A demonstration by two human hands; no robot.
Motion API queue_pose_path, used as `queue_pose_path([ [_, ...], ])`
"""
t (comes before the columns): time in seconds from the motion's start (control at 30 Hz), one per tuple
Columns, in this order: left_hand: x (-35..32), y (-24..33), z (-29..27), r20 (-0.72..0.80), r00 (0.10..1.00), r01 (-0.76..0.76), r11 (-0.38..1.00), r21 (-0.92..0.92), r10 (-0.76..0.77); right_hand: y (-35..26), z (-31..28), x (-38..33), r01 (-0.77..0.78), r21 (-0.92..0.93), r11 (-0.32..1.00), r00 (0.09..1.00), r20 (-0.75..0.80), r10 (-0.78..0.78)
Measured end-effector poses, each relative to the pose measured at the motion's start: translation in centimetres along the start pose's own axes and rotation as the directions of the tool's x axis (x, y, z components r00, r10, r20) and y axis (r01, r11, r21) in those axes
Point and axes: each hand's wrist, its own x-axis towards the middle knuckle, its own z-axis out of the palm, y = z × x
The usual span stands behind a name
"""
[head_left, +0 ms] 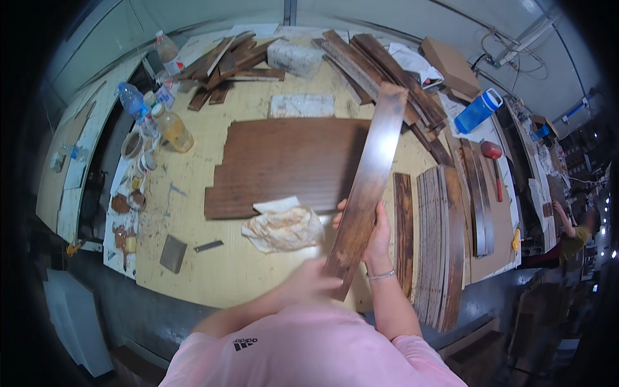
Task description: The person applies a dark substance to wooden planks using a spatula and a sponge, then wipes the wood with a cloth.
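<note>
Left grip (pixel 316 274): blurring with motion at the near end of the long dark wooden plank (pixel 366 187); it is lying against the plank's lower left edge, but whether it is clenching or only touching cannot be told.
Right grip (pixel 377 242): grasping the plank from underneath, thumb showing on the left edge, fingers wrapping the right edge; a thin bracelet is sitting on the wrist.
Plank: slanting up and away from both grips, raised above the tabletop (pixel 213 271), its far end reaching over the pile of strips at the back.
Just left of the grips: a crumpled stained rag (pixel 284 229) is lying on the tabletop, with a white sheet tucked under its far side.
Just right of the right grip: a single dark strip (pixel 403 232) is lying flat, and beyond it a row of curved wooden slats (pixel 442 245) is resting side by side.
Beyond the rag: a panel of joined dark boards (pixel 284 164) is lying flat, partly behind the plank.
Far left of the grips: plastic bottles (pixel 173 129) and small jars are standing near the tabletop's edge.
Far right of the grips: a red mallet (pixel 494 155) and a blue bottle (pixel 477 111) are lying.
Farthest: loose wood offcuts (pixel 225 64) are heaping along the back edge.
</note>
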Motion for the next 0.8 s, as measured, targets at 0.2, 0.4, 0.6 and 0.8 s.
queue_pose_path([
  [0.2, 0.8, -0.8, -1.1, -0.189, 0.974, -0.133, 0.991, -0.026, 0.126, 0.8, 2.0, -1.7, -0.220, -0.211, 0.952, 0.924, -0.359, 0.134],
  [0.4, 3.9, -3.2, -2.3, -0.294, 0.950, -0.035, 0.974, 0.223, 0.101, 4.8, 0.5, -3.8, -0.045, -0.675, 0.737, 0.931, -0.296, -0.214],
  [0.6, 4.6, -2.2, -4.1, 0.009, 0.971, -0.120, 0.456, 0.882, 0.238, 0.2, 1.5, -0.5, 0.023, -0.880, 0.474, 0.942, -0.140, -0.305],
  [0.8, 4.5, -6.4, -5.9, 0.199, 0.932, -0.231, 0.075, 0.970, 0.303, -8.6, -1.1, 9.1, -0.021, -0.998, 0.064, 0.936, -0.042, -0.349],
])
